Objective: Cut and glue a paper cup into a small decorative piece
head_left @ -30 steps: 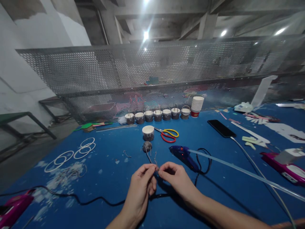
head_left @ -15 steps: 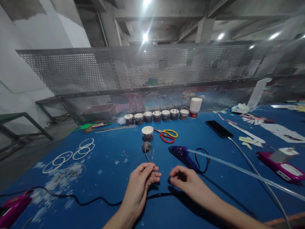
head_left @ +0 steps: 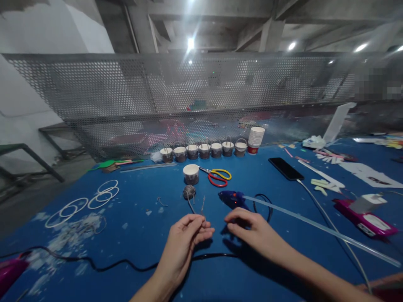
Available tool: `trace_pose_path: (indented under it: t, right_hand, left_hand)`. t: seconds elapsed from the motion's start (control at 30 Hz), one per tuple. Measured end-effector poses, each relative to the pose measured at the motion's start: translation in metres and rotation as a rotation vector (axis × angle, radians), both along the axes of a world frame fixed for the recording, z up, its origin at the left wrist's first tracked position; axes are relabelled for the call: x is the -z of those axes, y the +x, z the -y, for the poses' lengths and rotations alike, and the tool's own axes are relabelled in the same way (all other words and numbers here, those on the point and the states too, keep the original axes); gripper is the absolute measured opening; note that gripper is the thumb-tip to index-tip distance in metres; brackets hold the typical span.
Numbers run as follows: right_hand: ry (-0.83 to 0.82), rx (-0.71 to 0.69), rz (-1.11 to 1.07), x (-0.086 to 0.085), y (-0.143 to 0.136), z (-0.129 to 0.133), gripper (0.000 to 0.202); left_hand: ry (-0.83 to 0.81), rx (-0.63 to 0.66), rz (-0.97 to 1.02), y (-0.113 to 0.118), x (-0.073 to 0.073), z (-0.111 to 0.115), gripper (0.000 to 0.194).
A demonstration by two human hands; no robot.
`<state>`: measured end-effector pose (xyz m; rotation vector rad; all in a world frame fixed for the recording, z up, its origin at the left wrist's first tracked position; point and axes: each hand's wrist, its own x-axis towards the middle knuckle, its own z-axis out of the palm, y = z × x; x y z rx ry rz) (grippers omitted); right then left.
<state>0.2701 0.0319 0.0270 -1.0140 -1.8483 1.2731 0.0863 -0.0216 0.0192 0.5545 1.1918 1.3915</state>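
Observation:
My left hand (head_left: 182, 243) pinches a strand of grey yarn (head_left: 190, 206) between thumb and fingers. The strand runs up to a small grey yarn ball (head_left: 189, 191). My right hand (head_left: 260, 237) hovers to the right, its fingers curved and apart from the thumb, with nothing visible between them. Just beyond it lies a blue glue gun (head_left: 232, 198) with a long clear glue stick (head_left: 299, 220) in its back, partly covered by that hand. Behind the ball stands a paper cup with a dark grey wrap (head_left: 191, 175), touching or nearly touching scissors (head_left: 219, 178) with red and yellow handles.
A row of grey-wrapped cups (head_left: 204, 152) and a stack of paper cups (head_left: 256, 140) line the mesh panel (head_left: 126, 92). White rings (head_left: 103, 195) lie left. A phone (head_left: 286, 169) and magenta power strip (head_left: 365, 218) lie right. A black cord (head_left: 119, 263) crosses in front.
My right hand has risen slightly away from me, now covering part of the glue gun. My left hand keeps its pinch on the yarn. The view has shifted a little.

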Motion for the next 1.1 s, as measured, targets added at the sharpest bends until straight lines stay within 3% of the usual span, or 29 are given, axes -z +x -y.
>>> trace_pose_path:
  t: [0.13,0.27,0.5,0.9,1.1]
  right_hand:
    - [-0.211,-0.057,-0.215,0.003,-0.039,-0.003,0.021]
    - [-0.379,-0.020,-0.329,0.006,-0.054,-0.003,0.019]
    - [-0.361,0.083,-0.293,0.008,-0.051,0.002,0.016]
    - [-0.369,0.062,-0.299,0.018,-0.054,0.005,0.015]
    - [-0.377,0.076,-0.305,0.021,-0.058,0.004,0.014]
  left_hand:
    - [0.015,0.074,-0.011,0.002,-0.002,0.003,0.030]
    - [0.022,0.093,-0.036,0.002,-0.001,0.004,0.032]
    - [-0.014,0.032,-0.066,-0.001,0.004,0.001,0.032]
    - [0.020,0.009,-0.116,0.000,0.008,0.001,0.041]
    - [0.025,0.037,-0.078,0.001,0.002,0.001,0.040]
